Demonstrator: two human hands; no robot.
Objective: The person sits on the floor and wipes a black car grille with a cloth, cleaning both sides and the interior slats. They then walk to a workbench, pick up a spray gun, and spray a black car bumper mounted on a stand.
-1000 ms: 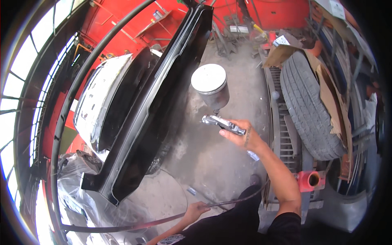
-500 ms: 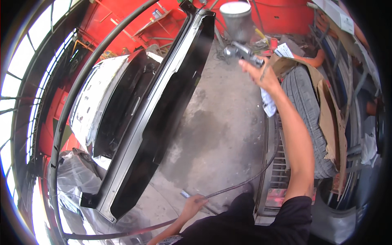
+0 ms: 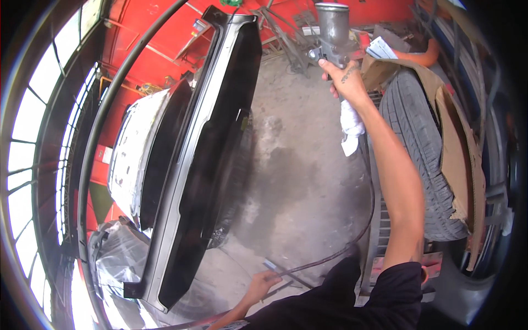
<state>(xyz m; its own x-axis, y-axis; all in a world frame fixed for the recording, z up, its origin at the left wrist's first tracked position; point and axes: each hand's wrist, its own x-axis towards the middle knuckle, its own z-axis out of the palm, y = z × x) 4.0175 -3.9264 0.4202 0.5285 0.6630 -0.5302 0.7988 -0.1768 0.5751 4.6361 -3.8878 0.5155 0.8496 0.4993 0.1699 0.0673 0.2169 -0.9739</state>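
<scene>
My right hand (image 3: 347,82), out at the end of a stretched arm, is closed round a spray gun (image 3: 333,30) with a grey metal cup on top. Below that hand hangs a white cloth (image 3: 352,124). The dark air hose (image 3: 325,263) runs down past the cloth and curves across to my left hand (image 3: 263,286), whose fingers are closed on it low in the picture. To the left of the gun, apart from it, stands a long glossy black vehicle panel (image 3: 220,121) with a pale, shiny edge, tilted along its length.
A tyre (image 3: 410,143) partly wrapped in cardboard (image 3: 459,143) lies close to my right arm. Behind the panel is a vehicle part covered in white (image 3: 135,154). A thick dark curved tube (image 3: 91,159) passes at the left. Plastic sheeting (image 3: 118,253) lies lower left.
My right hand has drawn the spray gun slightly up, its cup now more upright. The view has shifted, so the panel sits further left. My left hand stays on the hose.
</scene>
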